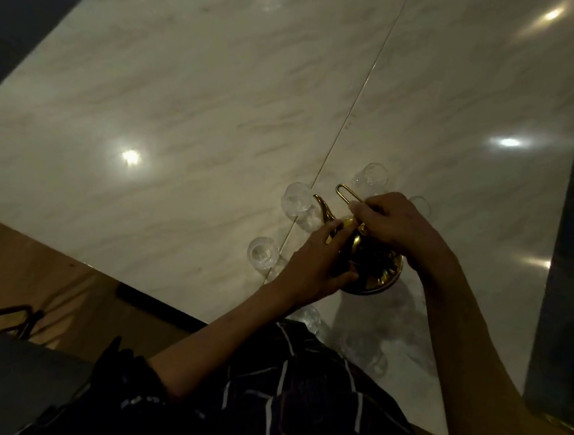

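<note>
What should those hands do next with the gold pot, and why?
Probably lift the gold teapot slightly and tip its spout toward the glass beside it: the right hand grips the handle, and the left hand holds the body.

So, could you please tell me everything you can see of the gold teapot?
The gold teapot looks like shiny metal, with a curved spout pointing away, a thin looped handle and a flared round foot. It appears to stand upright on the marble table among small clear glasses. The left hand holds its body, the right hand grips the handle.
</note>
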The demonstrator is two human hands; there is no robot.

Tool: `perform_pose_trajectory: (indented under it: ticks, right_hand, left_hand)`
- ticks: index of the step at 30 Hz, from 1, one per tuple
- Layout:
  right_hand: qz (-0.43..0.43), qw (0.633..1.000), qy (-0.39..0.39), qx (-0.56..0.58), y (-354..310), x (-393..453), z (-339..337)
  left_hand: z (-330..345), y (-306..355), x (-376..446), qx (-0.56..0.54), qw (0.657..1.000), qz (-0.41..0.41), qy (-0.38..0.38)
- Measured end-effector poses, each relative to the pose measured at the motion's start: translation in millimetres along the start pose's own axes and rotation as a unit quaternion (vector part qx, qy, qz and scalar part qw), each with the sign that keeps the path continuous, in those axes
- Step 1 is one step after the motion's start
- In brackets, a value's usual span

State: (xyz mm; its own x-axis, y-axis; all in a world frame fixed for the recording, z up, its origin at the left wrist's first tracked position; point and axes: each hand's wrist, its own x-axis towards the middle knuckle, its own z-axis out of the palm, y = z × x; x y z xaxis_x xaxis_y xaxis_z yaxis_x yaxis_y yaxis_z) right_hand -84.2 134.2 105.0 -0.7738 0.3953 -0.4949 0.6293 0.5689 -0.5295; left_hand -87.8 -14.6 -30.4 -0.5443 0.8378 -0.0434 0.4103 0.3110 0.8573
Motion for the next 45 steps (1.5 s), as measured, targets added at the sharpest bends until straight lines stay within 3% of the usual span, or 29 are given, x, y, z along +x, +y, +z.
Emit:
perform_pose_trajectory:
  ticks: [11, 21, 34, 45]
  right_hand:
    - [0.011, 0.998, 0.018, 0.061, 21, -9, 13]
    - [0.049, 0.981, 0.066, 0.177, 62, -25, -2]
    - [0.04, 0.98, 0.145, 0.134, 115, -9, -58]
    - [0.054, 0.981, 0.142, 0.121, 126, 35, -87]
  left_hand:
    - [-12, -11, 9, 0.002, 1.0, 0.023, -0.012]
    - [24, 17, 11, 0.005, 1.0, 0.016, -0.007]
    - [66, 56, 73, -0.013, 0.999, 0.038, -0.034]
    - [75, 58, 124, -0.019, 0.998, 0.0, -0.054]
